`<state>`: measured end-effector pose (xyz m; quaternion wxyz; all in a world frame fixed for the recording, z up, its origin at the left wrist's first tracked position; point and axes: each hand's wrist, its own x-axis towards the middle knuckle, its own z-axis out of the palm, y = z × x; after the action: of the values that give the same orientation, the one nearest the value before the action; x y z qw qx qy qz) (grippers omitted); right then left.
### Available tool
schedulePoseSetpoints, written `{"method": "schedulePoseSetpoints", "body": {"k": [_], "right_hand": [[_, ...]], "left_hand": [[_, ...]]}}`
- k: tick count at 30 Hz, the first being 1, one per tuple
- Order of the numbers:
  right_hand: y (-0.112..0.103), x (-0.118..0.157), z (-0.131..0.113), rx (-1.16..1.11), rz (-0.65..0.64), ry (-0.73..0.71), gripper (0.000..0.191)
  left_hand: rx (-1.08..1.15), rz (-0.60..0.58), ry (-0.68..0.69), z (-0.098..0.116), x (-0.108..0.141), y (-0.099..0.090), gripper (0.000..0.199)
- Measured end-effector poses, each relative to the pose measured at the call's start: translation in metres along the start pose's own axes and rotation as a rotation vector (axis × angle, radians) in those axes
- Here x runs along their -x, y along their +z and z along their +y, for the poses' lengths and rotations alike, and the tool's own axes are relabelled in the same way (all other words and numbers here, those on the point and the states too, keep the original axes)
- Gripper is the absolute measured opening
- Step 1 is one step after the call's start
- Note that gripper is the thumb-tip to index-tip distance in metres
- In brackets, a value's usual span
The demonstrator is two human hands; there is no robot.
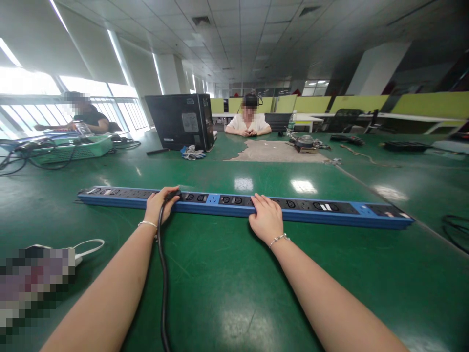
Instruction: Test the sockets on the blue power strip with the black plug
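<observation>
A long blue power strip with black socket panels lies across the green table. My left hand is closed around a black power plug, which it holds against the sockets left of the middle. Whether the plug is seated in a socket is hidden by my fingers. From the plug a thick black cable runs down past my left wrist to the bottom edge. Right of the middle, my right hand grips the strip, with its fingers over the top and its palm at the near side.
A phone-like object, blurred out, lies at the near left. Farther back are a green basket with cables, a black computer case and gloves. One person sits opposite, another at left.
</observation>
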<state>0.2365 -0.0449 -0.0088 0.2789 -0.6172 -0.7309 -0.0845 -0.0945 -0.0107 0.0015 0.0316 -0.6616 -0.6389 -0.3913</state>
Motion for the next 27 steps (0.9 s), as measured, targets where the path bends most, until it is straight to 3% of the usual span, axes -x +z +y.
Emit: {"method": "schedulePoseSetpoints", "body": {"k": [9,17,23,27], "right_hand": [[0.000,0.000,-0.001,-0.004,0.008,0.008,0.050],[0.001,0.000,-0.001,0.006,0.015,0.011,0.050],[0.003,0.001,0.000,0.020,0.034,-0.001,0.050],[0.003,0.000,0.000,0.033,0.028,-0.012,0.051]], "left_hand": [[-0.084,-0.006,0.129,0.000,0.001,-0.005,0.031],[-0.111,-0.062,0.136,0.000,0.003,-0.005,0.037],[-0.176,-0.303,0.138,-0.007,-0.008,-0.027,0.046],[-0.225,-0.533,0.162,0.008,-0.023,-0.048,0.050]]}}
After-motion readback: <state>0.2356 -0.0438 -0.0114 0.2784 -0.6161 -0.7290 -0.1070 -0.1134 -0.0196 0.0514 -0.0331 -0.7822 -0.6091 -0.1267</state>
